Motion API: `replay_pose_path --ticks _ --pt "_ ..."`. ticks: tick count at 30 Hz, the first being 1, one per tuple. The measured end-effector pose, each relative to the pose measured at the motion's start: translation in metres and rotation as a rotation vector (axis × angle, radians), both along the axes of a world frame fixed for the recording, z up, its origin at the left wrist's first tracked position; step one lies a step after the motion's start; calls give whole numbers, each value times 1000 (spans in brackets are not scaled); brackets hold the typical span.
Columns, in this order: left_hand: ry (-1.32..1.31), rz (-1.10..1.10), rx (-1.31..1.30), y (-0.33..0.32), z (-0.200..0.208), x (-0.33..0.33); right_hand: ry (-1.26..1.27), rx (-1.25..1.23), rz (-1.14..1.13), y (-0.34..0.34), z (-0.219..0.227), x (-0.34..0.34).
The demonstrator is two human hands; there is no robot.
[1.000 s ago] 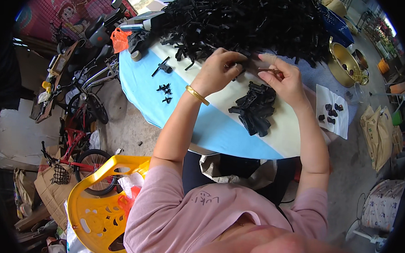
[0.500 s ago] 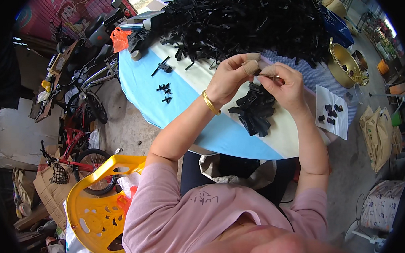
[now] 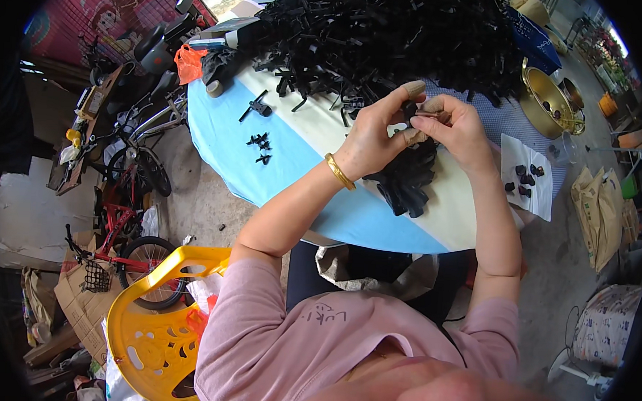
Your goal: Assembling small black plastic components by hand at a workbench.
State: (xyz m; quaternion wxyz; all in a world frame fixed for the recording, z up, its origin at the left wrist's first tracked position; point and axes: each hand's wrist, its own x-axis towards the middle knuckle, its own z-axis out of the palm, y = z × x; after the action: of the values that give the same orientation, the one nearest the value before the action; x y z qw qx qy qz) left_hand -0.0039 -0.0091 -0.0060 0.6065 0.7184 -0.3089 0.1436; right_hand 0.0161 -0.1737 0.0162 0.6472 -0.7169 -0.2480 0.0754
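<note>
Over the table, my left hand (image 3: 377, 134) and my right hand (image 3: 457, 133) meet at a small black plastic piece (image 3: 408, 112). Tan coverings wrap some of my fingertips. The left thumb and forefinger sit below and above the piece, while the right thumb and fingers pinch its other side; its exact shape is mostly hidden. Right under my hands lies a small heap of black plastic parts (image 3: 407, 185). Beyond them rises a large pile of black plastic strips (image 3: 387, 37).
A few loose black bits (image 3: 259, 145) and a larger black part (image 3: 257, 108) lie on the blue and cream tabletop (image 3: 226, 148). To the right are a white sheet (image 3: 526, 157) with dark pieces and a gold pot (image 3: 536, 114). A yellow chair (image 3: 129, 321) stands left.
My left hand has turned, its forefinger lifting and its thumb dropping, so the gap between them is wider. The right fingers have curled closer round the black piece.
</note>
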Motion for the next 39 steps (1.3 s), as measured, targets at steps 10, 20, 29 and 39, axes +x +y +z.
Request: replay_pose_path --ticks 10,20,29,39 --pt "312 -225 -322 5 3 -1 -13 112 19 3 -2 -4" --pt "144 -11 -145 6 0 -4 3 -20 -57 9 5 -16" --pt "-146 171 -16 -4 4 -5 -61 -3 -50 5 -4 -6" --pt "-352 322 284 -10 3 -10 -526 -224 -219 10 3 -12"
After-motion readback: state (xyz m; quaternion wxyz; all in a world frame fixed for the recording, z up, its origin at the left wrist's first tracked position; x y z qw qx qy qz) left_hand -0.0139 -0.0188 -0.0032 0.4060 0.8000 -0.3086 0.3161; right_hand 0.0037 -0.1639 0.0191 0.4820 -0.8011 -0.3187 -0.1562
